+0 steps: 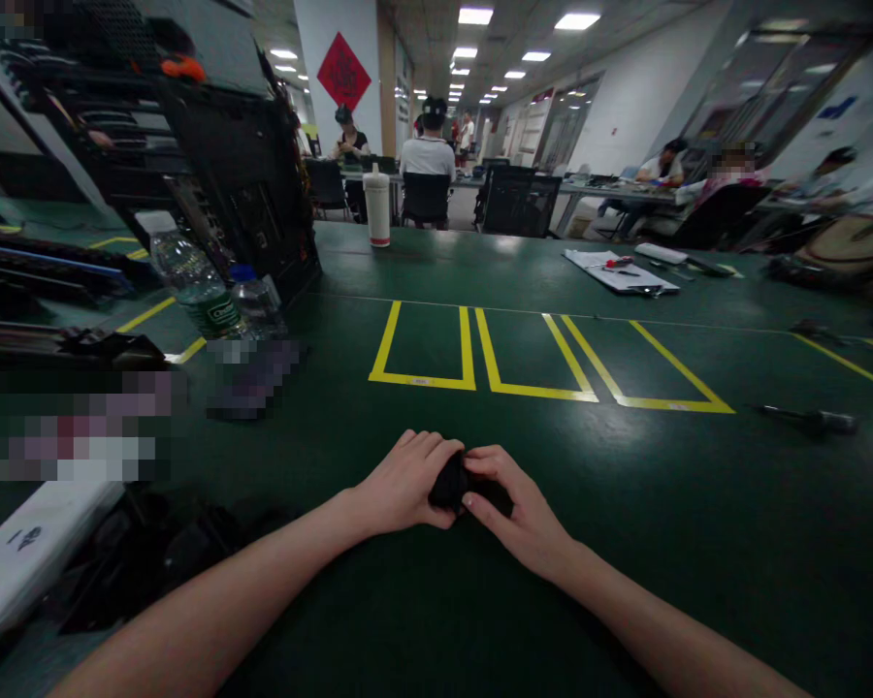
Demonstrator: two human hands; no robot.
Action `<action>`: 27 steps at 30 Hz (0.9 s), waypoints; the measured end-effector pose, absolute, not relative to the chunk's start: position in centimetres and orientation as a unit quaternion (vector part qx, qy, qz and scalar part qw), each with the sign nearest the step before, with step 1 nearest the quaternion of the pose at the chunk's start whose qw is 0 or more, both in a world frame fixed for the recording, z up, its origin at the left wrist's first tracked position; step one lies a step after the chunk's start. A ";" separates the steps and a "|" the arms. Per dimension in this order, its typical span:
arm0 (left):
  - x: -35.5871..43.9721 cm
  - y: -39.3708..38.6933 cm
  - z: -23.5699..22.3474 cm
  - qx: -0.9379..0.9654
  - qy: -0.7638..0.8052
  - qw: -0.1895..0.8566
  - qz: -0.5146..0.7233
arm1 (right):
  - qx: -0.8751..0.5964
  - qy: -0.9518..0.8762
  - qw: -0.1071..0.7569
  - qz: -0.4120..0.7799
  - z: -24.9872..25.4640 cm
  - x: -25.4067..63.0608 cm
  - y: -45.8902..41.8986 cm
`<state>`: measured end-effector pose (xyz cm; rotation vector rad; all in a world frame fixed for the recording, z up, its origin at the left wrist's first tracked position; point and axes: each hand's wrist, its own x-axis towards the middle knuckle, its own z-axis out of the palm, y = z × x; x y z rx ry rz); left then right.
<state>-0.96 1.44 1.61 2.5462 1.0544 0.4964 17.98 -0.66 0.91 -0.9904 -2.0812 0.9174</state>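
Both of my hands meet on the dark green table (698,543) just in front of me. My left hand (400,483) is curled round a small black object (451,482), which looks soft, though I cannot make out what it is. My right hand (513,509) pinches the same black object from the right side, fingers closed on it. Beyond the hands, yellow tape marks three rectangular outlines (524,354) on the table.
Two water bottles (196,281) and black equipment (240,174) stand at the left. A white bottle (376,206) stands further back. A clipboard with papers (618,271) lies at the right, with a dark tool (807,420) nearer. Several people sit at tables behind. A white device (36,543) lies near left.
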 end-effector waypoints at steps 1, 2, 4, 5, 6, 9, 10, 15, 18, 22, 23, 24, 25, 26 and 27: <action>-1.0 1.4 1.6 0.897 0.371 0.169 0.173 | -0.377 -0.792 0.329 0.351 0.8 17.9 -0.6; -1.0 1.4 1.7 0.897 0.371 0.169 0.171 | -0.377 -0.789 0.334 0.354 0.7 17.9 -0.6; -1.0 1.3 1.7 0.898 0.369 0.170 0.171 | -0.380 -0.776 0.338 0.372 0.6 17.8 -0.6; -1.0 1.3 1.7 0.898 0.368 0.170 0.172 | -0.384 -0.769 0.338 0.383 0.6 17.8 -0.6; -1.0 1.3 1.7 0.898 0.368 0.170 0.173 | -0.387 -0.764 0.335 0.393 0.6 17.8 -0.6; -1.0 1.4 1.6 0.899 0.367 0.164 0.176 | -0.384 -0.767 0.329 0.395 0.7 17.8 -0.7; -1.0 1.3 1.6 0.899 0.366 0.163 0.177 | -0.381 -0.771 0.329 0.389 0.7 17.8 -0.7; -1.0 1.2 1.6 0.899 0.364 0.164 0.178 | -0.382 -0.787 0.318 0.366 0.7 18.0 -0.7; -1.0 1.3 1.6 0.900 0.365 0.158 0.180 | -0.380 -0.784 0.324 0.370 0.6 17.9 -0.6; -1.0 1.4 1.3 0.901 0.359 0.153 0.190 | -0.376 -0.764 0.344 0.395 0.4 17.7 -0.6; -1.0 1.4 1.2 0.901 0.357 0.153 0.191 | -0.377 -0.761 0.344 0.401 0.4 17.6 -0.7; -1.1 1.4 1.2 0.901 0.356 0.154 0.192 | -0.379 -0.758 0.344 0.404 0.3 17.6 -0.7; -1.1 1.4 1.1 0.901 0.355 0.155 0.194 | -0.381 -0.757 0.342 0.406 0.3 17.5 -0.7; -1.1 1.3 1.1 0.902 0.352 0.157 0.195 | -0.383 -0.757 0.340 0.406 0.3 17.5 -0.7; -1.2 1.3 1.2 0.903 0.349 0.158 0.195 | -0.382 -0.758 0.339 0.405 0.2 17.5 -0.8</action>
